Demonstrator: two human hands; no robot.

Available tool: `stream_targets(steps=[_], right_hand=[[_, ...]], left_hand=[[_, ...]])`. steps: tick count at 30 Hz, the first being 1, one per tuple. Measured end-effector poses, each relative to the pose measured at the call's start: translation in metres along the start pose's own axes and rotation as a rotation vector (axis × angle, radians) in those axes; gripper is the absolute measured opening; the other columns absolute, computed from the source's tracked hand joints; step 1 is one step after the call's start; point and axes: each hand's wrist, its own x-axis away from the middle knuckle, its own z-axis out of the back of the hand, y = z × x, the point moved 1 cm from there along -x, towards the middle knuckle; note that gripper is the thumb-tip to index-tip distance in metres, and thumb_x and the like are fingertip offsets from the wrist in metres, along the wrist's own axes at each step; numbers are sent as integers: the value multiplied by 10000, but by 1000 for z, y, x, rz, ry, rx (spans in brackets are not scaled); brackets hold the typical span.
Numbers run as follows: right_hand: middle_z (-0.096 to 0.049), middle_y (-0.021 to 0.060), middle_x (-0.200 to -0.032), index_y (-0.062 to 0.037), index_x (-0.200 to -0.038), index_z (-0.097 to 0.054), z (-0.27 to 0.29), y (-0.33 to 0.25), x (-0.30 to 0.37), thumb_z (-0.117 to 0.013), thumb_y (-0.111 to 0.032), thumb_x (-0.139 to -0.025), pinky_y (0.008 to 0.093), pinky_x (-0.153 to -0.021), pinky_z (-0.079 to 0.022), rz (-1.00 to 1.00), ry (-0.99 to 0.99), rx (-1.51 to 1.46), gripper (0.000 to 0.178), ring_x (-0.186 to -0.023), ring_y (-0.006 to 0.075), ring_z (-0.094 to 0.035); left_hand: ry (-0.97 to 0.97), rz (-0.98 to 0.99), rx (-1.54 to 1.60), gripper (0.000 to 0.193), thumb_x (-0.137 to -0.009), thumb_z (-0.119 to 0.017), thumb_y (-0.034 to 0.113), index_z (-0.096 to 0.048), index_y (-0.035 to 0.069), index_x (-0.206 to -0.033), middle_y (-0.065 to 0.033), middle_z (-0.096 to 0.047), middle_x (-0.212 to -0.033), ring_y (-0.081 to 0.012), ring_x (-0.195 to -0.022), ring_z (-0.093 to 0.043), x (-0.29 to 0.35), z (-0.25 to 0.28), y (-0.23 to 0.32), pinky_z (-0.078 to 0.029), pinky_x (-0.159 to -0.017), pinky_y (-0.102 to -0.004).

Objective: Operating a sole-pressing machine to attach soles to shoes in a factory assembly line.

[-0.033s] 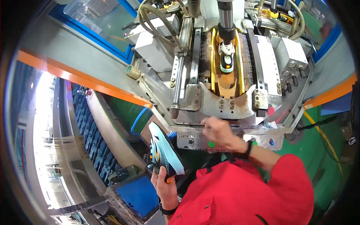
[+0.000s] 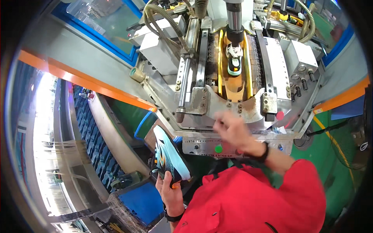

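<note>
My left hand (image 2: 171, 196), at the lower middle, is closed around the heel end of a sneaker (image 2: 170, 153). The shoe has a pale blue sole and a dark upper with orange marks; its toe points up and away from me. Smeared by motion, my right hand (image 2: 236, 130) hovers at the front of a press machine, above its button panel (image 2: 188, 146). Its fingers look bent, but the blur hides whether anything is between them. Inside the machine another sneaker (image 2: 234, 65) stands under a metal ram (image 2: 234, 19), between two yellow-edged side pads (image 2: 220, 66).
A green button (image 2: 218, 149) sits on the panel and a red knob (image 2: 279, 115) on the machine's front right. Gauges and valves (image 2: 299, 77) are at the right. Left of me runs a conveyor (image 2: 91, 128) behind an orange rail (image 2: 85, 81), with a blue-topped surface (image 2: 143, 202) nearby.
My right hand has shifted slightly right and farther from me, over the machine's front edge. My left hand and its sneaker have barely moved.
</note>
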Motion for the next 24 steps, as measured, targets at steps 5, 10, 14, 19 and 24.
stream_targets(steps=[5, 10, 14, 19, 24], right_hand=[[-615, 128, -1123, -29, -1217, -541, 146, -33, -203, -703, -198, -842, 314, -729, -536, 238, 514, 290, 442, -936, 204, -632], [-560, 145, -984, -13, -1314, -407, 195, -44, -296, -718, -157, -765, 270, -632, -480, -29, 39, -187, 646, -849, 182, -537], [-525, 226, -1231, -24, -1410, -325, 191, -33, -285, -702, -165, -785, 271, -811, -516, -66, -89, -329, 743, -1105, 239, -530], [-545, 224, -1219, -18, -1386, -366, 171, 4, -284, -713, -178, -786, 293, -840, -503, 83, 29, -223, 712, -1094, 243, -546], [-564, 221, -1207, -11, -1363, -406, 170, 67, -301, -724, -192, -788, 315, -869, -490, 156, -14, 30, 681, -1083, 246, -563]], left_hand=[[-94, 59, 260, 301, -922, -588, 166, -549, 4, -1172, -18, -640, -977, -73, -797, -598, -7, -16, 4, -437, -617, -210], [-100, 60, 291, 306, -921, -594, 167, -551, 5, -1178, -33, -643, -1009, -93, -824, -614, 3, -27, -3, -464, -665, -222], [-114, 46, 337, 313, -919, -597, 163, -551, 8, -1187, -46, -640, -1054, -122, -888, -630, 13, -20, -22, -498, -721, -266], [13, 3, 371, 324, -913, -607, 153, -548, 4, -1194, -54, -632, -1078, -151, -896, -636, 48, 0, -37, -513, -756, -297], [215, 37, 403, 375, -882, -640, 110, -528, -21, -1215, -66, -625, -1044, -159, -893, -636, 96, 34, -57, -525, -726, -283]])
